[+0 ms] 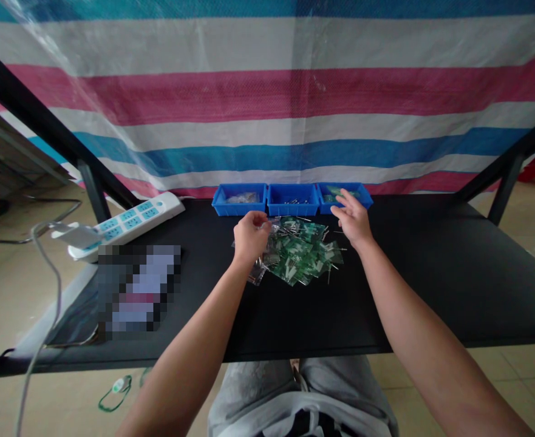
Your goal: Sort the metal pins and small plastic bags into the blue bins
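My left hand (250, 235) is at the left side of a pile, its fingers curled together; whatever they may hold is too small to make out. My right hand (354, 221) hovers in front of the right blue bin (366, 200), fingers apart, and nothing shows in it. Between the hands lies a heap of small green plastic packets (297, 252) with thin metal rods or pins sticking out. Clear packets (257, 273) lie along its left edge, partly hidden by my left hand. Green packets (335, 193) also lie in the right bin.
A middle blue bin (293, 210) holds small metal pieces, and a left blue bin (238, 210) holds clear packets. A white power strip (133, 221) with a plugged-in charger and cable lies at left, near a pixelated phone-like object (146, 288). Black frame bars flank the black table (303, 328).
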### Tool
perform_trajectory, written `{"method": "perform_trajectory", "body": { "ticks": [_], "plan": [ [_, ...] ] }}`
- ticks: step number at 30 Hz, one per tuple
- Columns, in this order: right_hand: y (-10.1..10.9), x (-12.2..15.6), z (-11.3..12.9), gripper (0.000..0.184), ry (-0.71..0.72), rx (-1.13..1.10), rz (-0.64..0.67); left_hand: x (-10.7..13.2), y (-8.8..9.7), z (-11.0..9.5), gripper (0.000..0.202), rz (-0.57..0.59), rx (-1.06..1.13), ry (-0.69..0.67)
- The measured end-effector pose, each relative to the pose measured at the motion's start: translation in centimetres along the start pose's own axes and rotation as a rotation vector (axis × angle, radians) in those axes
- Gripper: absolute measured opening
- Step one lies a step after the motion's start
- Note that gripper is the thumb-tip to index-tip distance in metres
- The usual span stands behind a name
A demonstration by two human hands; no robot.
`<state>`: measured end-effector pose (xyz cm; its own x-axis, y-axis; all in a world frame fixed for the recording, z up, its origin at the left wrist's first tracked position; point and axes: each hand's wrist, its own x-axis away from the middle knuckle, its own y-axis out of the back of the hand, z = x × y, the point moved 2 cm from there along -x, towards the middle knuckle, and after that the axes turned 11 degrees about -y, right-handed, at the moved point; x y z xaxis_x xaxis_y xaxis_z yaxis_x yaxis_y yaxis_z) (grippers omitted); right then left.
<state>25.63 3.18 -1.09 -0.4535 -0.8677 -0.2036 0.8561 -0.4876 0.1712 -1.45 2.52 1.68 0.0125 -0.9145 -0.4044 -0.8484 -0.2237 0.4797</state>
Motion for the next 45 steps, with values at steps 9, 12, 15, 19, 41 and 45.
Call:
{"method": "perform_trajectory", "body": {
  "ticks": [9, 12, 15, 19, 41, 45],
  "plan": [
    [-0.2, 1.8, 1.0, 0.03, 0.034, 0.128, 0.034, 0.1, 0.0, -0.3, 0.013, 0.066, -0.091, -0.075],
    [-1.3, 3.3, 2.0, 0.024, 0.111, 0.235, 0.126, 0.1, 0.0, -0.4, 0.014, 0.092, -0.123, -0.123],
    [-2.3, 5.0, 3.3, 0.019, 0.312, 0.388, 0.356, 0.2, -0.1, -0.4, 0.015, 0.135, -0.169, -0.166],
    [-2.7, 6.6, 4.4, 0.043, 0.476, 0.575, 0.609, 0.2, -0.3, -0.3, 0.017, 0.17, -0.226, -0.238],
    [-3.3, 6.9, 4.9, 0.038, -0.028, 0.057, 0.416, 0.8, -1.2, -1.4, 0.033, 0.3, 0.561, 0.015],
    [-4.4, 7.2, 4.3, 0.04, -0.323, -0.223, 0.441, 1.5, -2.0, -2.1, 0.046, 0.435, 0.737, 0.171]
  ]
}}
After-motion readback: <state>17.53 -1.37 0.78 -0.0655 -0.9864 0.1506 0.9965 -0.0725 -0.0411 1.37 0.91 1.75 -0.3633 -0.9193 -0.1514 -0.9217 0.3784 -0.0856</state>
